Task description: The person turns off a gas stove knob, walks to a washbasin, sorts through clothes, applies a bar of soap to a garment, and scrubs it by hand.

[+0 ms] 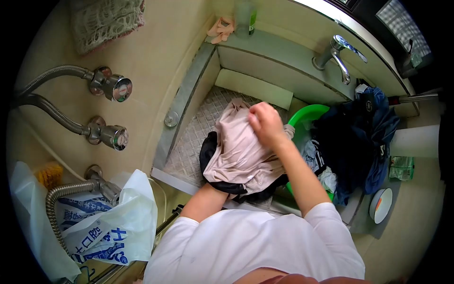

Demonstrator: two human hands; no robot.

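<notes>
A pale pink garment (236, 146) with a black part (208, 150) along its edge is bunched over the ridged floor of the tiled basin (189, 142). My right hand (268, 124) is on top of the pink cloth near its upper right, with the fingers curled in; whether they pinch any fabric is hidden. My left forearm reaches under the garment from below, and the cloth covers my left hand. Just right of my right hand is a green tub (307, 113) with light and striped clothes (313, 158) in it.
A chrome faucet (338, 54) stands at the back ledge. Dark blue clothes (352, 137) are heaped at the right, near a white bowl (381, 206) and a green packet (402, 168). Pink gloves (221, 30) lie at the back corner. Valves (117, 88) and a plastic bag (111, 227) are left.
</notes>
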